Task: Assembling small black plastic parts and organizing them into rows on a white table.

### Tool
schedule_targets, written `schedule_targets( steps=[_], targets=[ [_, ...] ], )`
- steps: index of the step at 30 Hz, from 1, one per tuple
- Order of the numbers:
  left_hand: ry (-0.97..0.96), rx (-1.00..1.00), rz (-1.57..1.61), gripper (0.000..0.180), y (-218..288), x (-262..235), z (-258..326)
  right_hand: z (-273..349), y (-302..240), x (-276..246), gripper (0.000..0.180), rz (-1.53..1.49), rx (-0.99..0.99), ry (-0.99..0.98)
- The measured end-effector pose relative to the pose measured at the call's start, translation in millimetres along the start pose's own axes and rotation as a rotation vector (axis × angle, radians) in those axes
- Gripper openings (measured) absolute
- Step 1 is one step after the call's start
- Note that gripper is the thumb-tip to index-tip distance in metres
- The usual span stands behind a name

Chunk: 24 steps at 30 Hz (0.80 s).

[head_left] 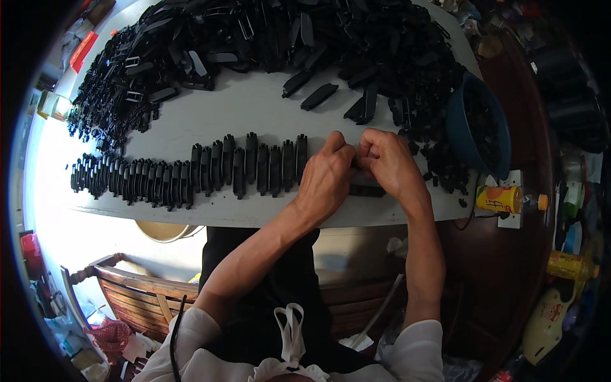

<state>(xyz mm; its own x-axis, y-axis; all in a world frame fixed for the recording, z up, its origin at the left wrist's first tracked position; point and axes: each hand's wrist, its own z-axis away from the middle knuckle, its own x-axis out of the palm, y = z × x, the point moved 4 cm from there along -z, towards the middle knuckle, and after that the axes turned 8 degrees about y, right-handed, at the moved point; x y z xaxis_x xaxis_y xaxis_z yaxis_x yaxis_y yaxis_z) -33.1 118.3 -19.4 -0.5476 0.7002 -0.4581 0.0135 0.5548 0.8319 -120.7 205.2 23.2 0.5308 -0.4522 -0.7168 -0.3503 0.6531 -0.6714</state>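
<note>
My left hand [326, 175] and my right hand [389, 159] meet above the table's near edge, right of centre. Both have curled fingers with the tips pinched close together. A small dark bit shows between the fingertips, mostly covered, so its kind cannot be made out. Beneath the hands a long black plastic piece [367, 191] lies flat on the table. Left of my left hand stretches a row of slim black plastic parts [237, 172], lined up side by side. Beyond the hands a few loose black elongated parts [319, 97] rest on the light tabletop [213, 118].
A large heap of black plastic parts [254, 32] spreads over the table's far side. At the right edge a blue bowl [457, 121] holds small dark pieces, with more scattered beside it. Further right are a yellow-labelled bottle [499, 199] and a white power strip [511, 219].
</note>
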Motion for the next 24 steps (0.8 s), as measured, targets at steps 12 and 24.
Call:
schedule_targets(
  steps=[12,24],
  targets=[
    [-0.014,0.039,0.004,0.023,3,1,-1,6,5,3,0.004,0.216,-0.039,0.197],
    [0.011,0.048,-0.010,0.024,-1,-4,-1,21,25,-29,0.004,-0.224,0.143,0.253]
  ],
)
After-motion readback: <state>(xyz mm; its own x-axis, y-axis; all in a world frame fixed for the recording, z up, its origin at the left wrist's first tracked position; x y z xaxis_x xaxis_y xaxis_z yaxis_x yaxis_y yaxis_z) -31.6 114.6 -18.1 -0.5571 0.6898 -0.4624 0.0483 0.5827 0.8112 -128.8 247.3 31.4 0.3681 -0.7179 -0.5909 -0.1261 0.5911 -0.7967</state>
